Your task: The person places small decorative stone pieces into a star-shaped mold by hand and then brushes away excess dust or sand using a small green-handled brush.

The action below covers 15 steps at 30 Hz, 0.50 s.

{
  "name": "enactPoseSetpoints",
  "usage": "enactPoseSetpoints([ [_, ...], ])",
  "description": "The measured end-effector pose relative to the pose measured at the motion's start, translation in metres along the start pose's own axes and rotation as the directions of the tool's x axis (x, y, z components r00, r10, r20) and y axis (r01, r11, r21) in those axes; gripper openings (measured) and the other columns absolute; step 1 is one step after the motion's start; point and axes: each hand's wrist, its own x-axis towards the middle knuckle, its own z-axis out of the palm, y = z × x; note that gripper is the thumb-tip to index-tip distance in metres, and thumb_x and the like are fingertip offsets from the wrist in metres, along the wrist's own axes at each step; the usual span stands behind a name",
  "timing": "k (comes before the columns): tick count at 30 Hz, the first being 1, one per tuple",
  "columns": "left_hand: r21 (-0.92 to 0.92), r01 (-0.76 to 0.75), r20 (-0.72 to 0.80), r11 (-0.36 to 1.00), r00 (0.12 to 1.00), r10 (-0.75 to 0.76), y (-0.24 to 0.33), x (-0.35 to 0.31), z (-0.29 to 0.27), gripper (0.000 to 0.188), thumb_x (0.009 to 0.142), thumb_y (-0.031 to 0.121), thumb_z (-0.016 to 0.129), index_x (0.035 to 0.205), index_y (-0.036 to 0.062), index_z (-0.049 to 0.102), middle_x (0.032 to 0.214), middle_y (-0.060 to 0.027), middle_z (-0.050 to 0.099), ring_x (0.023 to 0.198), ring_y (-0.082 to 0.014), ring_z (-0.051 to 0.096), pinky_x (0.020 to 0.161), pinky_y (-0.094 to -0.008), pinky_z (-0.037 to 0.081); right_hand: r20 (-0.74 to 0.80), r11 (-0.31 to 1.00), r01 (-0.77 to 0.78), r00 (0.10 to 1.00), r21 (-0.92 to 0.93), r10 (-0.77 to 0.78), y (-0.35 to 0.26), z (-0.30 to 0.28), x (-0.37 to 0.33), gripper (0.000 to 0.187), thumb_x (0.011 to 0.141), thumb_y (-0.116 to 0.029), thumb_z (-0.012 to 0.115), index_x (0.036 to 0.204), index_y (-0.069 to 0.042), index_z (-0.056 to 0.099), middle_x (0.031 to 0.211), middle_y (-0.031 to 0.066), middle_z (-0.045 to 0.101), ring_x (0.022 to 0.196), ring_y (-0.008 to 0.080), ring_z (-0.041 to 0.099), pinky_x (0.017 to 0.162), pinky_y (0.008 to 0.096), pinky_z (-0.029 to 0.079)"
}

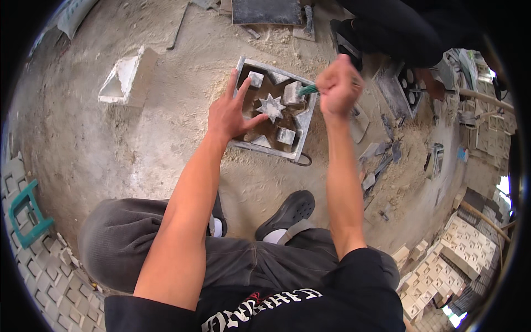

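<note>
A square metal mould (306, 125) lies on the dusty ground in front of me, slightly turned. Inside it are a raised eight-pointed star (271, 108) at the middle, small square blocks (285, 136) around it and angular pieces along the walls. My left hand (229, 115) rests over the mould's left side with its fingers spread, thumb near the star; it holds nothing. My right hand (339, 88), blurred, is closed on a slim green tool (308, 89) above the mould's right wall. The tool's tip points at the upper right block; its exact kind cannot be made out.
A white hollow block (124, 80) stands at the left. A dark flat plate (266, 12) lies beyond the mould. At the upper right another person's hand (435, 88) is beside a mould with round holes (410, 87). Pale patterned blocks (462, 243) are stacked at the lower right.
</note>
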Motion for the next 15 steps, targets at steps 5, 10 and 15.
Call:
enactPoseSetpoints([
  [5, -0.005, -0.003, 0.005, 1.0, 1.0, 0.003, 0.003, -0.003, 0.003, 0.098, 0.066, 0.068, 0.071, 0.143, 0.0176, 0.038, 0.152, -0.017, 0.028, 0.103, -0.0349, 0.063, 0.075, -0.0407, 0.055, 0.018, 0.968, 0.168, 0.985, 0.189, -0.174, -0.046, -0.008, -0.006, 0.058, 0.101, -0.042, 0.041, 0.054, -0.01, 0.031, 0.047, 0.0005, 0.028, 0.04, 0.0115, 0.03, 0.038, 0.0259, 0.025],
  [10, -0.017, 0.004, 0.008, 1.0, 1.0, -0.004, 0.003, -0.003, 0.001, 0.097, 0.066, 0.067, 0.072, 0.143, 0.0184, 0.038, 0.153, -0.0163, 0.027, 0.103, -0.0346, 0.063, 0.075, -0.0408, 0.055, 0.187, 0.967, 0.126, 0.968, 0.223, -0.17, -0.036, -0.029, -0.008, 0.059, 0.101, -0.043, 0.043, 0.053, -0.01, 0.03, 0.047, 0.0008, 0.03, 0.04, 0.0112, 0.028, 0.038, 0.0263, 0.025],
  [15, -0.011, 0.016, 0.029, 1.0, 0.999, -0.015, 0.007, -0.001, 0.0, 0.097, 0.066, 0.067, 0.072, 0.143, 0.0192, 0.038, 0.153, -0.0159, 0.026, 0.103, -0.0343, 0.063, 0.075, -0.0404, 0.055, 0.218, 0.988, 0.13, 0.965, 0.082, -0.145, 0.005, -0.035, -0.023, 0.055, 0.101, -0.034, 0.047, 0.054, -0.009, 0.033, 0.048, 0.0001, 0.033, 0.041, 0.0102, 0.029, 0.039, 0.0265, 0.023],
])
